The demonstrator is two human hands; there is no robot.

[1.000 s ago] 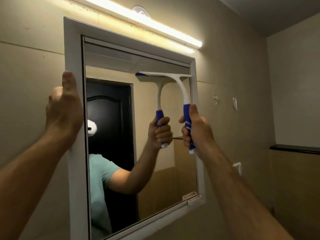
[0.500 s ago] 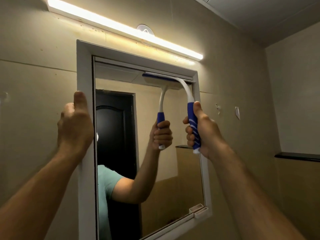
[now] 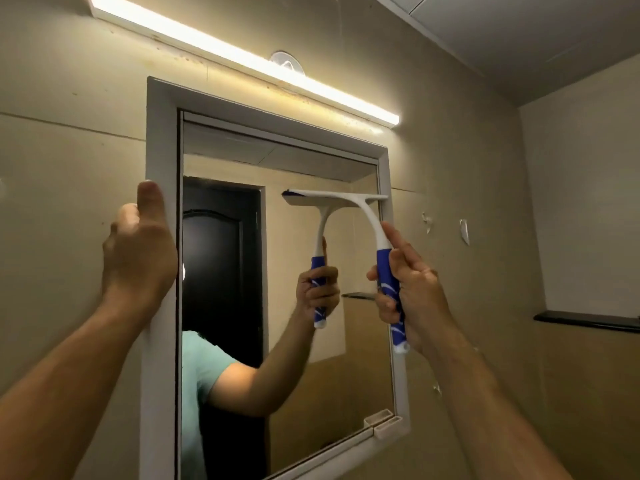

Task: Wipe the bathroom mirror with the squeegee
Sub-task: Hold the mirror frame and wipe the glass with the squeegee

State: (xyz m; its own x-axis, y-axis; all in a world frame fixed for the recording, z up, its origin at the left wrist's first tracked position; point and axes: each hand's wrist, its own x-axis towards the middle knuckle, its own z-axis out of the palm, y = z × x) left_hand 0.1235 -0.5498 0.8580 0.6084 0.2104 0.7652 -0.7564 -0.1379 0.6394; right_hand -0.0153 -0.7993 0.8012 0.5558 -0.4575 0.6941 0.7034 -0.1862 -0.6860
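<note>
Head view showed both hands raised to a white-framed bathroom mirror (image 3: 311, 393) on a beige tiled wall (image 3: 450, 202). The right hand (image 3: 412, 296) gripped the blue handle of the squeegee (image 3: 372, 233), fingers curled round it and the forefinger stretched up along the white neck. The squeegee's white blade bar lay roughly level against the glass in the upper right part of the mirror, its right end touching the inner edge of the frame, below the reflected ceiling band. Its reflection stood just to the left, held by the mirrored hand.

The left hand (image 3: 138, 251) grasped the left side of the mirror frame (image 3: 159, 133), thumb pointing up along the frame's front and the fingers wrapped round the outer edge, mostly hidden behind it.

In the glass appeared a dark door (image 3: 221, 271) and a person's arm with a light green sleeve. A lit strip light (image 3: 242, 60) ran slantwise above the mirror, with a round white fitting (image 3: 287, 62) just behind it. On the wall to the right hung 2 small hooks (image 3: 464, 232), and farther right a dark ledge (image 3: 585, 322) jutted out. A small white clip (image 3: 388, 426) sat at the frame's lower right corner.
</note>
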